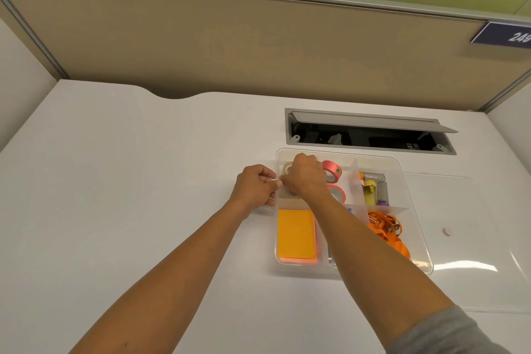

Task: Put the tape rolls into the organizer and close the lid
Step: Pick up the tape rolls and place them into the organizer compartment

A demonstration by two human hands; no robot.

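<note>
A clear plastic organizer (408, 181) lies open on the white desk. Its back-left compartment holds a clear tape roll (287, 167), a pink roll standing on edge (332, 171) and a second pink roll (336, 193) lying flat. My right hand (306, 178) is inside that compartment, fingers closed over the clear tape roll. My left hand (255, 188) sits at the organizer's left wall, fingers curled against it. The clear lid (471, 238) lies flat on the desk to the right of the organizer.
Orange sticky notes (296, 234) fill the front-left compartment. Markers (372, 188) and orange clips with a strap (386, 228) are on the right side. An open cable hatch (367, 131) lies behind the organizer. A small pink disc (447, 231) sits under the lid.
</note>
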